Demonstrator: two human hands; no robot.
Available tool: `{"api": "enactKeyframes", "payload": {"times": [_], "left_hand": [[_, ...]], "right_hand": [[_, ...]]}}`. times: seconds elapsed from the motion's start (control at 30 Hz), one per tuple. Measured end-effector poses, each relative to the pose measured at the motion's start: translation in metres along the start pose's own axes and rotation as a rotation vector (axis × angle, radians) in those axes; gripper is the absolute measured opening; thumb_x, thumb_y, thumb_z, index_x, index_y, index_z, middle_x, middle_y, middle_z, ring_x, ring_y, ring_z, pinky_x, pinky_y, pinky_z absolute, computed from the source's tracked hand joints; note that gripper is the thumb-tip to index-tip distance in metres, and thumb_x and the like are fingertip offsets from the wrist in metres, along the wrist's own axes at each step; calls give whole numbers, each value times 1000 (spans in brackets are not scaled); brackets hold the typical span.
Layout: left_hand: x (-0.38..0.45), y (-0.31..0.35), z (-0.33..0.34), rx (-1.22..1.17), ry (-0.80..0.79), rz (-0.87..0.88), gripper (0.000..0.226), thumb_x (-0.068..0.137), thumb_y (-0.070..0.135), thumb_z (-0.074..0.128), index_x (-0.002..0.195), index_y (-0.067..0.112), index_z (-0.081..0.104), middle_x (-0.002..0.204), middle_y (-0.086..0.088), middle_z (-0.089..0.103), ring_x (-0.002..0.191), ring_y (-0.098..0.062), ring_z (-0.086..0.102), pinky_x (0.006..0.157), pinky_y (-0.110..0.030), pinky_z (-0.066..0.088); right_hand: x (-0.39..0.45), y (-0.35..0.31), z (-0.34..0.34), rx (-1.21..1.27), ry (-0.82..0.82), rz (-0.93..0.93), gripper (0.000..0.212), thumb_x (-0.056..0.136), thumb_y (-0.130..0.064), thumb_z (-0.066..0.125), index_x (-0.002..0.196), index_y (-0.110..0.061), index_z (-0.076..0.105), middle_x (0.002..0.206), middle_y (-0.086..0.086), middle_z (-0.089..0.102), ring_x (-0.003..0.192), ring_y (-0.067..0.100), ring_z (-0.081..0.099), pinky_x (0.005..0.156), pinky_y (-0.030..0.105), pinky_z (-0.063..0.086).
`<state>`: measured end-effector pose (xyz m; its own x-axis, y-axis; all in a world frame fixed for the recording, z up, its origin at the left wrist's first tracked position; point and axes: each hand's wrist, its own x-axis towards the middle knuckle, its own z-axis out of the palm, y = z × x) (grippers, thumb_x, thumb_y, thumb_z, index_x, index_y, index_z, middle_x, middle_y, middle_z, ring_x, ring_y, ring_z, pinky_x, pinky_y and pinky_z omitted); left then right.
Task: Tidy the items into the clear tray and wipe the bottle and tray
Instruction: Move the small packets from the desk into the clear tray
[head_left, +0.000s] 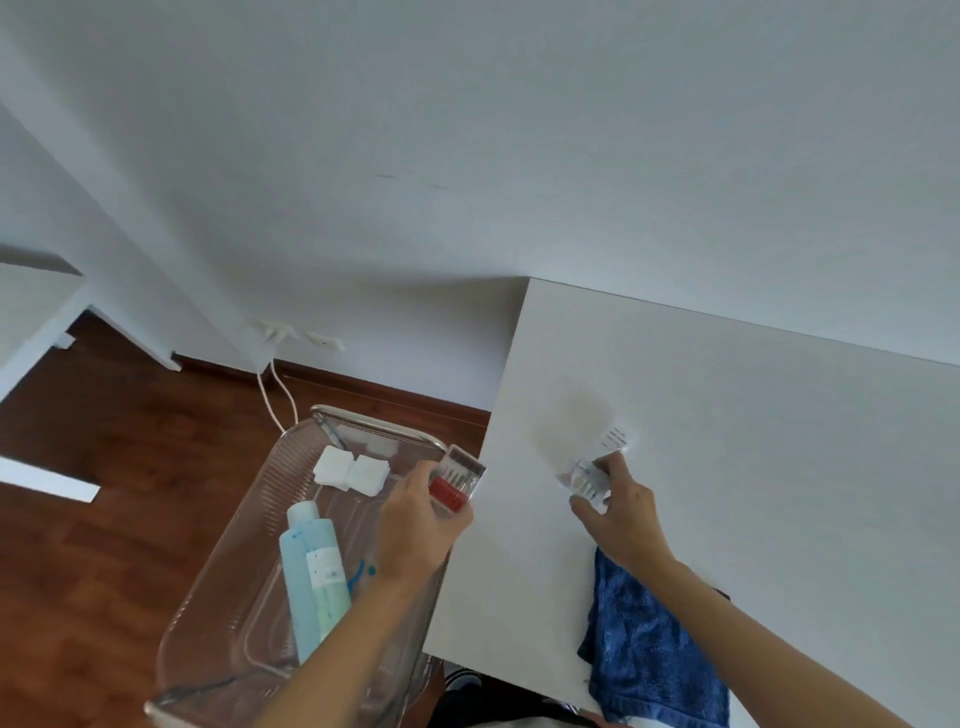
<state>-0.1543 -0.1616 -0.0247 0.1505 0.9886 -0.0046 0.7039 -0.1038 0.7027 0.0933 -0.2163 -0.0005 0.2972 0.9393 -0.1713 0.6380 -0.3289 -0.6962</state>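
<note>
A clear ridged tray (228, 587) hangs left of the white table, over the floor. In it lie a light blue bottle (306, 577) with a white label and two white cotton pads (350, 472). My left hand (415, 525) holds a small clear case with a red base (457, 480) above the tray's right rim. My right hand (618, 512) rests on the table, fingers closed on a small clear packet with a printed label (597, 465). A blue towel (649, 649) lies on the table under my right forearm.
The white table (753, 441) fills the right side, its left edge beside the tray. A white wall stands behind. Wooden floor (104, 545) lies below left, with wall sockets (298, 335) and a white cable (275, 395).
</note>
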Motion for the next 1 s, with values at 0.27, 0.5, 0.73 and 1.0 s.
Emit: {"api": "enactKeyframes", "payload": {"times": [0.27,0.5,0.73,1.0], "left_hand": [[4,-74,-9,93,1,-277,46,72,42,80,106,19,60,97,0,72,85,-16,67,73,-27,57],[24,-111,15,125,-57,-355,46,74,39,80,110,16,63,100,-3,72,89,-21,67,79,-29,52],[33,-129,28,6,-7,-426,34,76,29,79,100,12,64,94,-5,70,80,-18,63,77,-33,56],[35,-138,40,-96,57,-448,42,75,23,82,110,8,66,105,-6,66,89,-20,65,78,-34,58]], "right_hand": [[7,-78,75,75,-204,-20,32,78,-33,72,101,-21,53,92,-4,62,72,5,57,53,11,44],[33,-109,134,-242,-410,-115,36,85,-27,66,116,-13,53,111,7,62,90,18,55,68,24,45],[48,-113,184,-549,-550,-105,43,83,0,59,123,-7,45,114,19,62,109,37,54,84,45,54],[63,-102,221,-698,-569,19,28,89,6,54,116,3,56,111,22,65,107,36,58,81,42,53]]}}
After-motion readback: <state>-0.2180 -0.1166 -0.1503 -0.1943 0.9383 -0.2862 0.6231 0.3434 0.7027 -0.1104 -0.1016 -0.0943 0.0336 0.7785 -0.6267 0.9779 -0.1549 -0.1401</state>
